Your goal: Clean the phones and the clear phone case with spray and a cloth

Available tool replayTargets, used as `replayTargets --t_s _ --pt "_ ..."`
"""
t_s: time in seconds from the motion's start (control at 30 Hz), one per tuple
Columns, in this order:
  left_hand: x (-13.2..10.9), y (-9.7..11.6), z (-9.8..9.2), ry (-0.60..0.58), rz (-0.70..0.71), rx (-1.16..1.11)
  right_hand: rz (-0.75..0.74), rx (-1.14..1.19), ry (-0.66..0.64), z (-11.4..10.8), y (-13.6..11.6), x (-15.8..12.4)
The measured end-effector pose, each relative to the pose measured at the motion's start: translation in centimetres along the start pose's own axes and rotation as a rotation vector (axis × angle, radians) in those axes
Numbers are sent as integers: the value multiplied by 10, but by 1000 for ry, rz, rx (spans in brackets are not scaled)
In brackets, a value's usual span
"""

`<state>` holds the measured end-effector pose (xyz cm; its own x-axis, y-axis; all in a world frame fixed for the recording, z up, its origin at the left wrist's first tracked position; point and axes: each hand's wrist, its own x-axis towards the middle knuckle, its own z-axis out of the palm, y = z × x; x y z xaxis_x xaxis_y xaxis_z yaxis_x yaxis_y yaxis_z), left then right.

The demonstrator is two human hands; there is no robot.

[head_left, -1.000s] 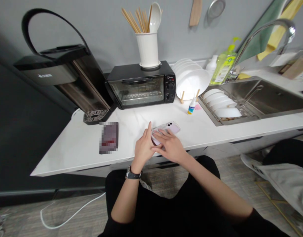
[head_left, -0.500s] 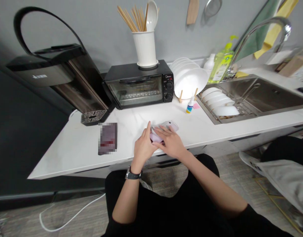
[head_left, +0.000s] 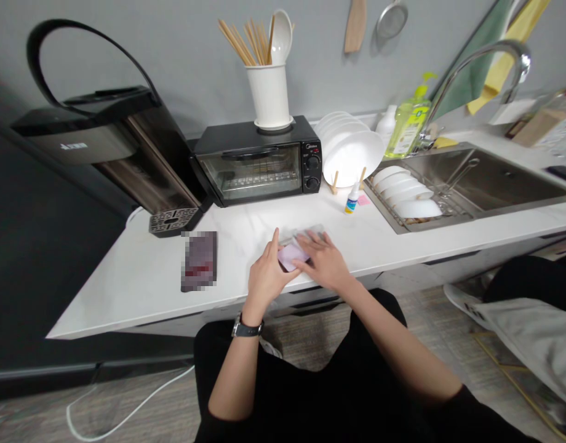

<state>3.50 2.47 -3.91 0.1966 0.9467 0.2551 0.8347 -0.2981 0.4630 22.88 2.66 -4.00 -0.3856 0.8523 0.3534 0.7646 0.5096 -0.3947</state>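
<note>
While a white marbled counter (head_left: 135, 301) is lined with kitchenware, its left end is taken up by a tall dark dispenser (head_left: 135, 160), marked with white lettering too small to be read. A steel sink (head_left: 509, 178) is set into the right side. Between the two is placed a black toaster oven (head_left: 259, 169), "Midea" printed atop its control panel. White plates (head_left: 354, 159) are stood beside it, and a yellow-green pump bottle (head_left: 407, 128), its label illegible, is seen behind the sink. Near the front edge, the left hand (head_left: 267, 274) and right hand (head_left: 328, 261) are held close together over a lilac phone (head_left: 293, 254) laid on the counter. Its smooth, pale back is partly covered by the right hand's outstretched fingers; its near-left end is cupped by the left hand, though whether it is gripped there cannot be told. Beyond, a small spray bottle (head_left: 351, 202) is banded in blue and yellow, its lettering unreadable, next to a pink slip (head_left: 363, 200).
</note>
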Motion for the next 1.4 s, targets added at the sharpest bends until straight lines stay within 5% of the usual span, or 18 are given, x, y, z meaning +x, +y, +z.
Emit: replayTargets --t_s 0.17,0.4,0.53,0.67,0.8,0.9,1.03,1.17,1.4 --pt "-1 0 -1 -22 0 11 -197 159 -92 1 -30 -20" --pt "1 4 -1 -6 -2 3 45 -40 17 -14 33 -17" --pt "0 1 -1 -11 -3 -2 -65 -22 2 5 3 2" --pt "-1 0 -2 -33 -10 -5 -217 98 -73 7 -23 -15" --pt "0 2 -1 -11 -6 -3 -119 30 -49 -11 9 -33" --pt "0 2 1 7 0 -4 21 -80 23 -14 30 -22" --pt "0 -2 0 2 2 -11 -49 -64 6 2 3 1" --pt "-1 -3 -1 -23 -1 -1 -213 55 -65 9 -25 -9" --pt "0 0 1 5 10 -6 8 -87 31 -10 32 -15"
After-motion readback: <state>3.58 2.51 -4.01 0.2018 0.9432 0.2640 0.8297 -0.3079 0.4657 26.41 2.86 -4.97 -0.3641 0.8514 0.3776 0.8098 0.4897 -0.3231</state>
